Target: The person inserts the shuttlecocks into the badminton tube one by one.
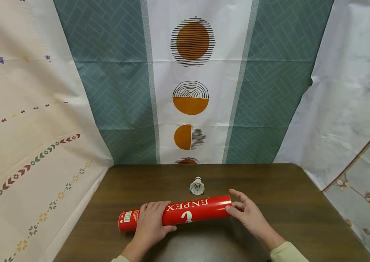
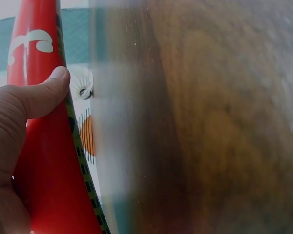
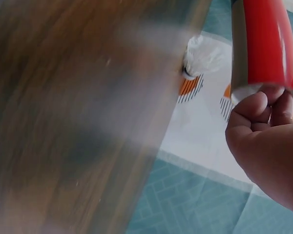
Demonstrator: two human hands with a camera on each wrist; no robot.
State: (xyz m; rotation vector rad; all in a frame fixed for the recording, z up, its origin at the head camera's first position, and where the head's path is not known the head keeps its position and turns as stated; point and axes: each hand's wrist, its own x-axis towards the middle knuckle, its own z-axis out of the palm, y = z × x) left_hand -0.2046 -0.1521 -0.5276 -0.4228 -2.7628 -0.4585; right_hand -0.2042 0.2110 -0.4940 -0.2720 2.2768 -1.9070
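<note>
A red cylindrical shuttlecock tube [image 1: 201, 211] with white lettering lies slantwise across the head view, its right end higher. My left hand [image 1: 152, 220] grips it left of the middle, the thumb [image 2: 51, 90] along its side in the left wrist view. At the tube's right end is my right hand [image 1: 248, 214], with the thumb by the rim and the index finger stretched out past it. The right wrist view shows bent fingers [image 3: 276, 105] at the tube's mouth; their tips are partly hidden inside, and I cannot tell whether they pinch anything.
A white feathered shuttlecock [image 1: 197, 186] stands on the brown wooden table [image 1: 270, 189], just beyond the tube with its cork end up. Patterned cloths hang behind the table [image 1: 188, 72] and along both sides.
</note>
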